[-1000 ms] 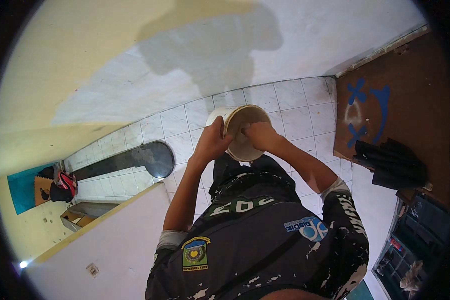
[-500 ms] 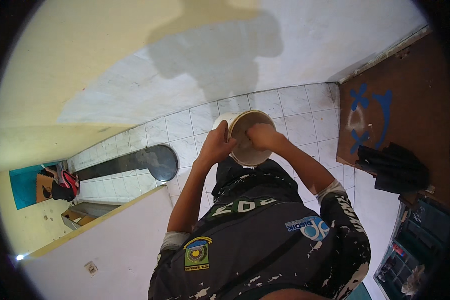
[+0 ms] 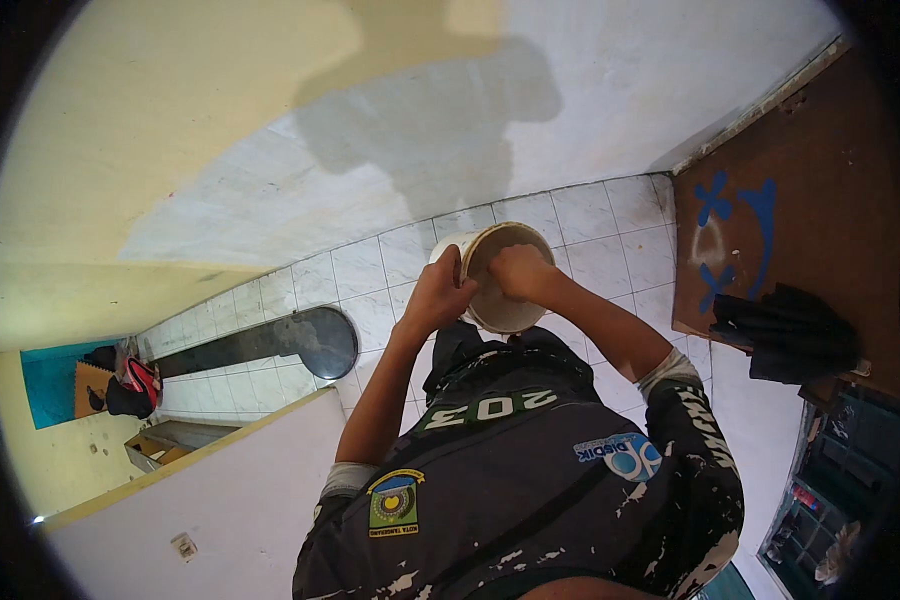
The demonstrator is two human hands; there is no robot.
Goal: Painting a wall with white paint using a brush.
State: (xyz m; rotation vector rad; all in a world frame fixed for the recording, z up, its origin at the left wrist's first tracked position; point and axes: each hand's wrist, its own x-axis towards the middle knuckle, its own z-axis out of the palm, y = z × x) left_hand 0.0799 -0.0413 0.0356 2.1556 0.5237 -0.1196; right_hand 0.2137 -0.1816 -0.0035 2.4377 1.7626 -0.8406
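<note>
A white round bucket (image 3: pixel 510 318) is held in front of my body, tilted so that its mouth faces me. My left hand (image 3: pixel 439 292) grips its left rim, the thumb on the inner side. Inside the mouth is my right hand (image 3: pixel 521 273), reached in from the right with its fingers curled. Whatever those fingers hold is hidden within the bucket. The bucket's inner wall looks greyish and stained.
Ahead stands a wall (image 3: pixel 300 180), part yellow and part white, bearing my shadow. White tiles (image 3: pixel 590 212) cover the floor. A dark strip with a rounded end (image 3: pixel 325 340) lies left. Black cloth (image 3: pixel 785 335) hangs on a brown door (image 3: pixel 820 190) at right.
The view has shifted slightly. My right hand has moved a little within the bucket; my left hand keeps its hold on the rim.
</note>
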